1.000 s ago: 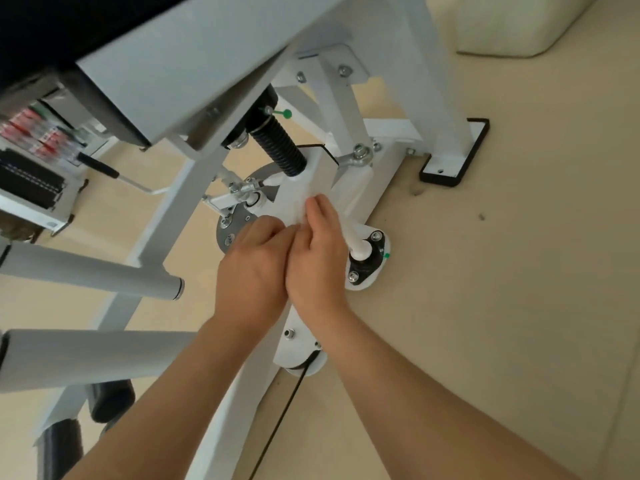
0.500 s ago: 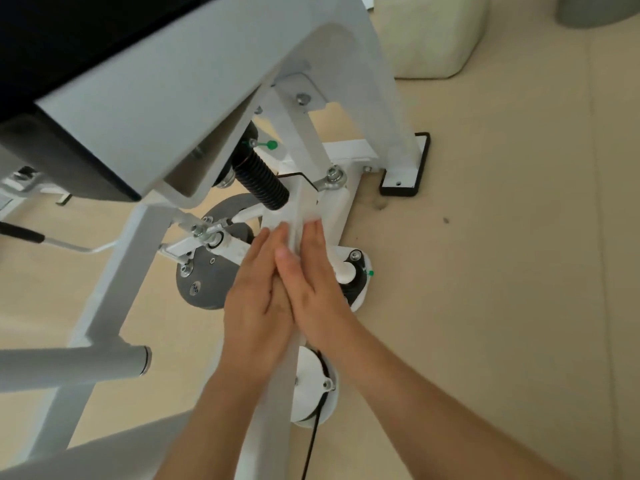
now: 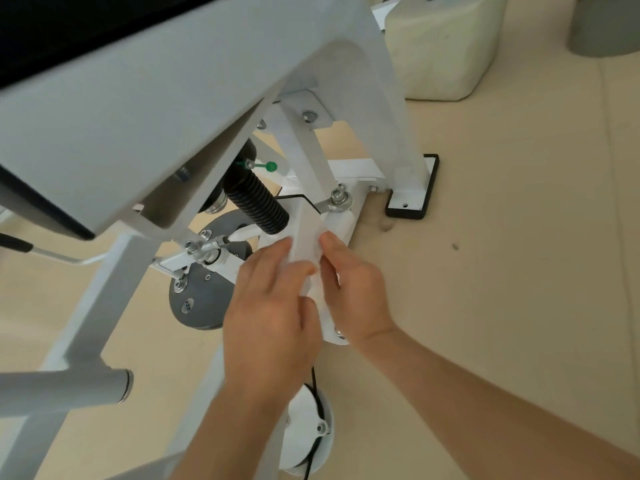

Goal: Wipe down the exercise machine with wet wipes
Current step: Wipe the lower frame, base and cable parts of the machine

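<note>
Judging from how things lie, the wiping is under way but not finished: at the left of the frame the exercise machine (image 3: 156, 116) has a grey tube (image 3: 69, 389) and a dark disc (image 3: 199, 303) whose cleanliness I cannot tell. At centre, the left hand (image 3: 273, 313) and right hand (image 3: 358, 292) clasp the wet wipe (image 3: 306, 242) round a slanted white bar, fingers curled against it from either side. Farther right, the foot plate (image 3: 412, 199) probably remains.
</note>
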`<action>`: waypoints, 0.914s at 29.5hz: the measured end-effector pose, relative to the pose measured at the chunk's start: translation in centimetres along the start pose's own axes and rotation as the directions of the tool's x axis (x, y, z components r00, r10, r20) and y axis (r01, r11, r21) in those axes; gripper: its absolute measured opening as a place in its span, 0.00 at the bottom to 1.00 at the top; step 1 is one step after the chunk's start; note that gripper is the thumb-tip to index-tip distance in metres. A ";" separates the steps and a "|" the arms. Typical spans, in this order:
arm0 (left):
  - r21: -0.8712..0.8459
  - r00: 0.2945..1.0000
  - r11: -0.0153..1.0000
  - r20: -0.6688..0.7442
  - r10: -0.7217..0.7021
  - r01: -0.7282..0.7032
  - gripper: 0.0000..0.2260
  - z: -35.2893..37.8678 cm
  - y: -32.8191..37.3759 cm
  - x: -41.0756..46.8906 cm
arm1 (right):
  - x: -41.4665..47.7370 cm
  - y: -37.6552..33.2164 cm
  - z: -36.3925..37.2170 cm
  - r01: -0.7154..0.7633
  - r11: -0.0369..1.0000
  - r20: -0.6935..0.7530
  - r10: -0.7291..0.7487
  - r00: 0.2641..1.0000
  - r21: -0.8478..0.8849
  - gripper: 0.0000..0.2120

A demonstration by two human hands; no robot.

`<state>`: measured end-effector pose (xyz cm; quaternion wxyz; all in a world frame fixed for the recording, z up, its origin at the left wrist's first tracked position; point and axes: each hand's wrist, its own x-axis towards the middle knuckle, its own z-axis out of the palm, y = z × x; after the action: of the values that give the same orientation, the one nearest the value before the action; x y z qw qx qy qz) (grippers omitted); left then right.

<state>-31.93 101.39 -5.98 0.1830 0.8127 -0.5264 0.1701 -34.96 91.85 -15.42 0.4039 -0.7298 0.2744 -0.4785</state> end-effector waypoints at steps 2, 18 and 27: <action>0.127 0.986 0.981 0.097 0.133 -0.145 0.17 0.5 0.6 0.3 | 0.8 1.8 1.2 0.159 0.976 0.043 -0.155 0.987 -0.151 0.13; 0.395 0.839 0.790 0.480 0.257 -0.468 0.17 1.7 1.9 2.3 | -2.2 2.4 3.5 -0.276 0.955 -0.109 0.287 0.952 0.112 0.11; 0.421 0.721 0.653 0.630 0.289 -0.630 0.19 1.8 1.7 3.9 | -2.2 1.9 3.7 -0.573 0.751 -0.129 0.637 0.760 0.327 0.11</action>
<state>-31.88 96.79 -5.51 -0.2867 0.6718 -0.6660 0.1510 -32.39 93.82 -18.86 0.5972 -0.4777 0.4753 -0.4351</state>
